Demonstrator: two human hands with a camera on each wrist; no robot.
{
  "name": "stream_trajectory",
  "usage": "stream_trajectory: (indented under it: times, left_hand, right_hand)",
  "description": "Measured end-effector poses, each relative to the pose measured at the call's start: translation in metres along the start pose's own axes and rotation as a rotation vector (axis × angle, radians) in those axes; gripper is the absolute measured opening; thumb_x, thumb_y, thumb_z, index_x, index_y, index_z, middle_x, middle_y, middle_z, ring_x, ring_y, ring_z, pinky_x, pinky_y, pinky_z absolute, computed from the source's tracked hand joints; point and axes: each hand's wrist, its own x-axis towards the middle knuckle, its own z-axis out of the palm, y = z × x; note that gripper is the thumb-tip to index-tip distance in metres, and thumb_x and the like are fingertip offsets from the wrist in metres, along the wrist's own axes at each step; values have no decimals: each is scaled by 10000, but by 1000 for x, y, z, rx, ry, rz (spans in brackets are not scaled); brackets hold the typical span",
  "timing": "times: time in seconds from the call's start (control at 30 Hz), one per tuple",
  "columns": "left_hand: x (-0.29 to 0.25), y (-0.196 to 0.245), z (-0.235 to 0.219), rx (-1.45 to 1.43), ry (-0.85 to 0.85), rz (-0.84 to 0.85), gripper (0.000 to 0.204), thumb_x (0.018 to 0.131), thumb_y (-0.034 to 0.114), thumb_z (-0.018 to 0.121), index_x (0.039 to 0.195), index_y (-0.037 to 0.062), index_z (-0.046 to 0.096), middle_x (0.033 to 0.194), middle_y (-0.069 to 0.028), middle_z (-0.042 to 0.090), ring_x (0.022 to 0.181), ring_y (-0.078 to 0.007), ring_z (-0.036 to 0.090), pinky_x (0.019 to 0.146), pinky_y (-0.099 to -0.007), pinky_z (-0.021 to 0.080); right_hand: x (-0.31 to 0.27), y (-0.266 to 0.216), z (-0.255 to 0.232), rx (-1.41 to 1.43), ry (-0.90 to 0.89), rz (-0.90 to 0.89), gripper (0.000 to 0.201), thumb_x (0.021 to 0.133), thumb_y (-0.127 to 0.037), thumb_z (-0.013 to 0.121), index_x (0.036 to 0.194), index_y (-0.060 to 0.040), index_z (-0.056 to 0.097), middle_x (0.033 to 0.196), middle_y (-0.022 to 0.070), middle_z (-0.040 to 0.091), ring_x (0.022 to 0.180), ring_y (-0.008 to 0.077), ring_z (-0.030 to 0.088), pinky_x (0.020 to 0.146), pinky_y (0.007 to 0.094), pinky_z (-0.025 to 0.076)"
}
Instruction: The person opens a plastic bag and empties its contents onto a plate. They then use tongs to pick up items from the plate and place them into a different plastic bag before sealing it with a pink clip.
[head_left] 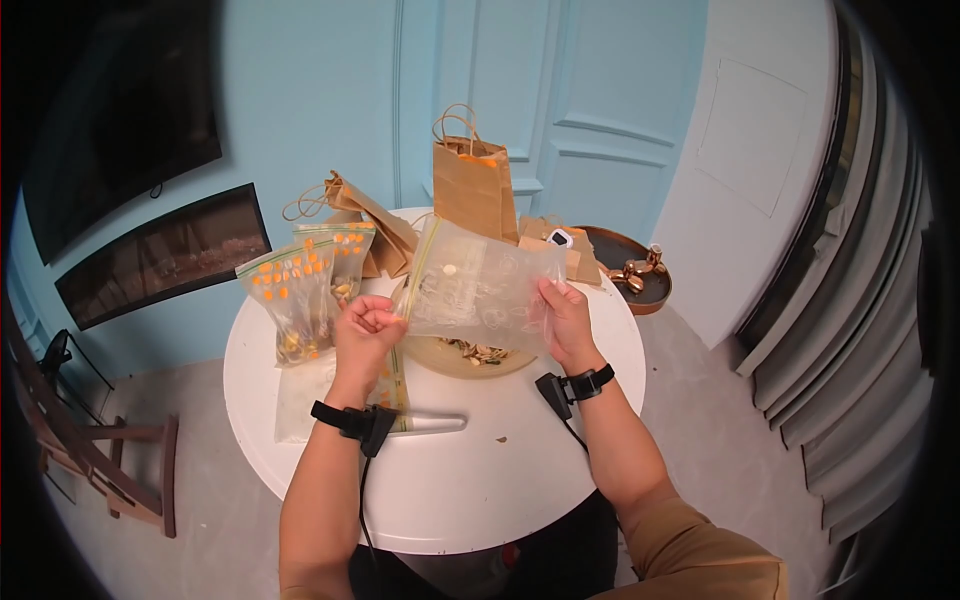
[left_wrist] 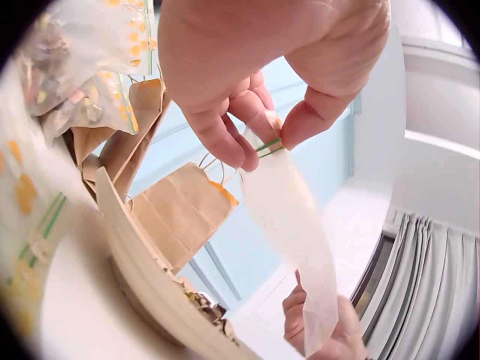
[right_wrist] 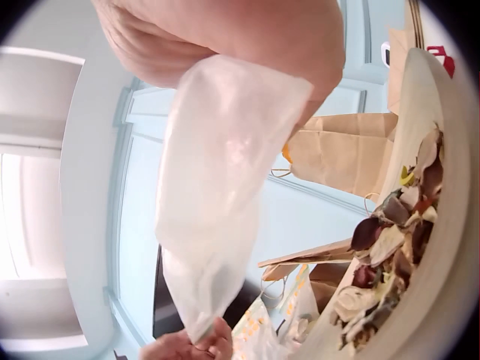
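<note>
A translucent zip bag (head_left: 470,285) with a green-striped seal is stretched sideways between both hands, looking flat. My left hand (head_left: 365,335) pinches its sealed end between thumb and fingers; the green strip (left_wrist: 268,145) shows right at those fingertips. At the opposite end, my right hand (head_left: 568,318) grips the bag, thumb on the near side. Below the bag is a pale round bowl (head_left: 425,352), partly hidden by it in the head view. Dried, mixed-colour flakes and petal-like pieces (right_wrist: 390,244) lie inside the bowl.
Filled zip bags with orange dots (head_left: 295,300) stand at the table's left, near a flat bag (head_left: 300,400) and a white handled tool (head_left: 435,424). Brown paper bags (head_left: 470,190) line the back. A dark round tray (head_left: 650,290) sits beyond the right edge.
</note>
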Motion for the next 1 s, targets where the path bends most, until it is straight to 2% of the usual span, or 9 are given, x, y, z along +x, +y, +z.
stream_trajectory:
  times: [0.07, 0.17, 0.27, 0.37, 0.57, 0.67, 0.87, 0.97, 1.0]
  left_hand:
    - [3, 2, -7, -142, -17, 61, 256, 844, -62, 653, 1075, 10, 570, 883, -75, 702, 774, -123, 666, 785, -264, 548]
    - [-1, 30, -4, -487, -11, -142, 221, 921, 59, 613, 1131, 8, 566, 952, -85, 709, 824, -159, 687, 795, -274, 555]
    - [-3, 36, -5, -465, -122, -274, 243, 989, 198, 588, 1152, 18, 593, 1003, -76, 706, 854, -160, 689, 784, -280, 560]
    - [1, 21, -6, -286, -171, -296, 202, 998, 234, 624, 1053, 45, 667, 859, -7, 683, 705, -89, 628, 692, -261, 551]
    - [-1, 11, -5, 109, -200, -252, 267, 1025, 266, 584, 926, 46, 698, 831, 18, 691, 725, -54, 602, 657, -230, 495]
    - [1, -1, -4, 86, -174, -207, 278, 1038, 266, 559, 936, 48, 699, 837, 27, 684, 707, -50, 586, 649, -220, 473]
    - [2, -2, -2, 111, -116, -178, 324, 1054, 298, 515, 953, 45, 691, 843, 17, 668, 694, -62, 584, 640, -226, 479]
    - [-1, 9, -2, -98, 38, -186, 324, 1051, 328, 513, 1011, 47, 669, 826, -2, 656, 702, -76, 595, 616, -241, 488]
    - [0, 12, -3, -121, 93, -169, 332, 1051, 338, 512, 1016, 45, 664, 808, -3, 646, 670, -86, 586, 592, -252, 485]
  right_hand:
    - [-5, -3, 7, 50, 4, -41, 229, 985, -204, 642, 1105, -12, 674, 804, -16, 629, 670, 83, 572, 604, 251, 494]
    - [-9, -5, 9, 87, -115, -23, 209, 989, -212, 636, 1077, -26, 673, 827, -36, 642, 714, 58, 585, 641, 224, 497]
    - [-9, -3, 8, -160, -242, 17, 242, 1000, -220, 615, 1087, -5, 686, 778, -18, 619, 666, 81, 565, 603, 254, 497]
    - [-18, -7, 20, -243, -277, 39, 267, 1013, -254, 593, 1034, -6, 692, 776, -13, 629, 663, 82, 576, 606, 249, 498]
    - [-15, -10, 25, -26, -43, 34, 357, 1032, -341, 552, 1027, -10, 685, 824, -5, 656, 711, 83, 594, 634, 245, 492]
    - [-11, -4, 15, -75, -43, 35, 400, 1041, -371, 528, 1020, -3, 683, 792, -15, 630, 685, 81, 569, 618, 250, 478]
    - [-13, -3, 22, -188, 145, -11, 405, 1038, -375, 530, 963, -16, 701, 702, -15, 592, 589, 82, 537, 515, 244, 431]
    - [-16, -13, 28, 69, -54, 18, 409, 1045, -348, 507, 875, -22, 687, 705, -34, 577, 594, 76, 514, 525, 249, 431]
    - [-20, -16, 32, -1, -74, 86, 390, 1037, -331, 524, 846, -29, 680, 691, -31, 579, 588, 74, 516, 518, 246, 425]
